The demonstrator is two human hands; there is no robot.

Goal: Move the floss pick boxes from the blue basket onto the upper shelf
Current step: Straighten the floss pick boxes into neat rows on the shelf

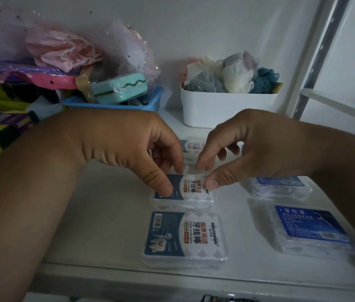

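Several clear floss pick boxes lie flat on the white shelf. My left hand and my right hand both pinch the middle floss pick box of the left column by its two ends as it rests on the shelf. A front floss pick box with a dark blue and white label lies just in front of it. Behind my fingers a rear floss pick box is partly hidden. On the right lie a blue-label box and another blue-label box behind it.
A blue basket at the back left holds a teal sponge and wrapped items, with pink mesh bags above. A white bin of bath puffs stands at the back right. A grey shelf upright rises on the right.
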